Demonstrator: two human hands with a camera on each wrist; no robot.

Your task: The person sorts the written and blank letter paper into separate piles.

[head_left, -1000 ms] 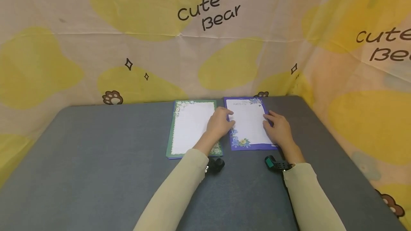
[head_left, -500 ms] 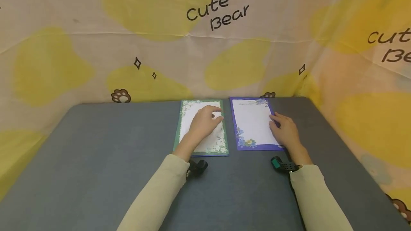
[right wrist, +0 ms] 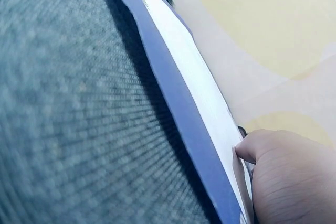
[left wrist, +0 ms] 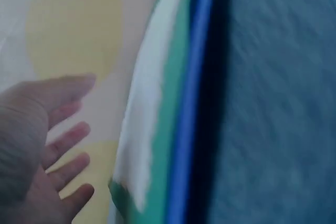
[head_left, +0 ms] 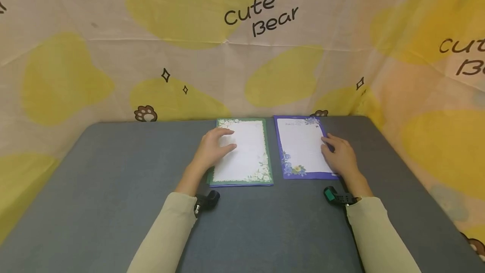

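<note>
A stack of green-bordered floral paper [head_left: 248, 151] lies on the grey table, with a blue edge showing under its near side. My left hand [head_left: 210, 150] is over the stack's left edge, its thumb and fingers spread apart, holding nothing. In the left wrist view those fingers [left wrist: 73, 138] are separate and clear of the paper edge. To the right lies a purple-bordered sheet [head_left: 302, 146] with blue flowers in its corners. My right hand [head_left: 342, 157] rests at its right edge. The right wrist view has the thumb [right wrist: 247, 148] touching the white surface; the other fingers are mostly hidden there.
The grey table [head_left: 125, 188] extends left of and in front of the papers. A patterned cloth [head_left: 197, 66] with yellow patches hangs behind and along the right side. Black wrist devices [head_left: 207, 199] are worn on both wrists.
My left hand has moved left, from the purple sheet's left edge across the green-bordered stack to its left edge. The right hand stays at the purple sheet's right edge. The head view has turned slightly left.
</note>
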